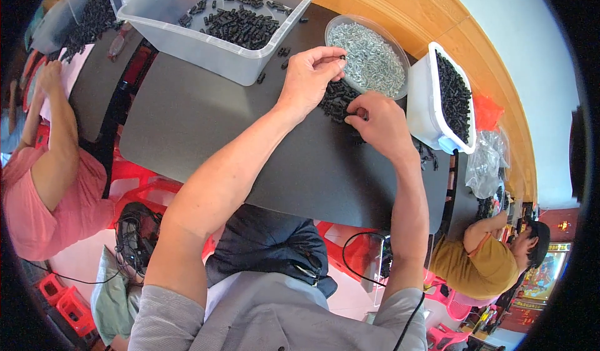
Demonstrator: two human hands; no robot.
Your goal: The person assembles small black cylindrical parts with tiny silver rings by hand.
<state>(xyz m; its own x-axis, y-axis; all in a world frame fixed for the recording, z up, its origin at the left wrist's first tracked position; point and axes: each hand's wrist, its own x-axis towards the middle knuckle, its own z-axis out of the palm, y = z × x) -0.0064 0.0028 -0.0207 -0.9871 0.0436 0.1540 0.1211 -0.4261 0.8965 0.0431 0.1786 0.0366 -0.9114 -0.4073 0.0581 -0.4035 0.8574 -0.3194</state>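
My left hand (307, 81) is closed in a pinch at the near edge of a round clear tub (405, 79) full of small silvery metal pieces (369, 54). Between its thumb and forefinger sits a small black part (342, 58), mostly covered by the fingertips. Lower and to the right, my right hand (380, 121) is bent with thumb and fingers drawn together over a heap of small black plastic parts (336, 100). Whatever those fingers hold, if anything, is hidden. The heap lies on the dark table (206, 110), between my two hands.
A large clear bin (187, 51) holding many black parts stands at the far left. To the right is a white tub (425, 101) of black pieces, with a clear plastic bag (486, 163) beyond. One person (53, 188) sits at left, another (481, 257) at right.
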